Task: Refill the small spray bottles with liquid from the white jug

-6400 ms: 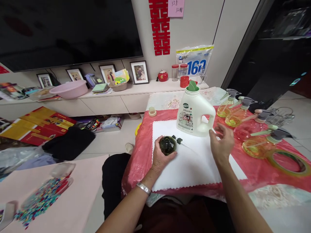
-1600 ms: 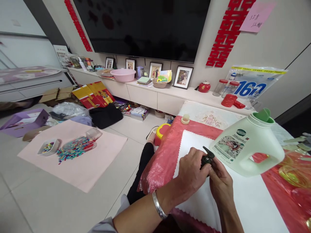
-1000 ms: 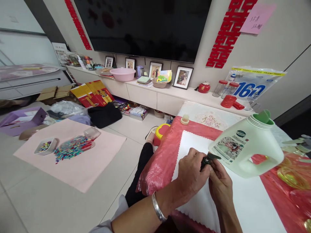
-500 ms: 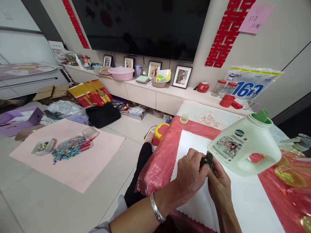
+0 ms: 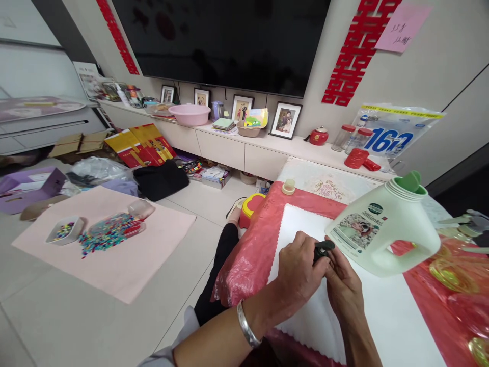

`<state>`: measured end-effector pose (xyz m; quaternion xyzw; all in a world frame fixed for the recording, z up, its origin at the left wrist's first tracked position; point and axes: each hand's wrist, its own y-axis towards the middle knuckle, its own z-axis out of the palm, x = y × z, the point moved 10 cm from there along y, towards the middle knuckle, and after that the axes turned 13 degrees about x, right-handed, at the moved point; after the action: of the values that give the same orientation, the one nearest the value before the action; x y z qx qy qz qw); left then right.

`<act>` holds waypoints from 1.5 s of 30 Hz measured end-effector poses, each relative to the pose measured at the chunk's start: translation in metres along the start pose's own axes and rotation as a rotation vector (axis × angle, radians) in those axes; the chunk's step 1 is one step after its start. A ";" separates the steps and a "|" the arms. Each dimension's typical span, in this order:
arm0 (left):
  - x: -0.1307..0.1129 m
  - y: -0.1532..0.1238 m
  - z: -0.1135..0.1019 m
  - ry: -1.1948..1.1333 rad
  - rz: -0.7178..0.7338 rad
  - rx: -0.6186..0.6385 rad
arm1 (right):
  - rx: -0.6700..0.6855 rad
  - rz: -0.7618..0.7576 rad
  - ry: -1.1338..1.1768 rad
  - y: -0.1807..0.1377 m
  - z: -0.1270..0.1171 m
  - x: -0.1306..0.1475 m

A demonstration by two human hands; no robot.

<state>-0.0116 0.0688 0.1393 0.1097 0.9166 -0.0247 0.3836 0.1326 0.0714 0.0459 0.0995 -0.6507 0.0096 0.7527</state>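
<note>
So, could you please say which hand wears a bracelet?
The left hand, holding the dark pump: a silver bracelet circles its wrist, while none shows on the right hand.

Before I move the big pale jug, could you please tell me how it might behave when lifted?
The jug will probably feel fairly stiff, as its moulded walls hold their shape. Its handle should give a secure grip. It may spill if tipped, since its neck looks uncapped; how full it is cannot be seen.
</note>
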 end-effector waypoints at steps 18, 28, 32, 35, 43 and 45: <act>0.009 0.005 0.000 -0.157 -0.022 -0.053 | 0.024 -0.025 -0.097 0.005 0.002 0.012; 0.010 0.005 0.004 -0.119 -0.019 -0.080 | -0.092 -0.024 -0.078 0.010 -0.001 0.012; 0.009 0.007 0.002 -0.123 -0.052 -0.018 | -0.103 -0.008 -0.114 0.009 -0.001 0.013; 0.005 0.006 -0.003 -0.130 -0.045 0.018 | -0.047 0.010 -0.145 0.008 0.000 0.013; 0.003 0.002 -0.003 -0.162 0.000 0.027 | -0.027 0.014 -0.149 0.007 -0.002 0.017; 0.004 0.002 -0.002 -0.157 0.011 0.010 | -0.081 -0.008 -0.130 0.006 -0.003 0.019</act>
<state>-0.0148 0.0713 0.1380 0.1144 0.8829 -0.0356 0.4540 0.1373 0.0753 0.0655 0.0720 -0.6977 -0.0264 0.7123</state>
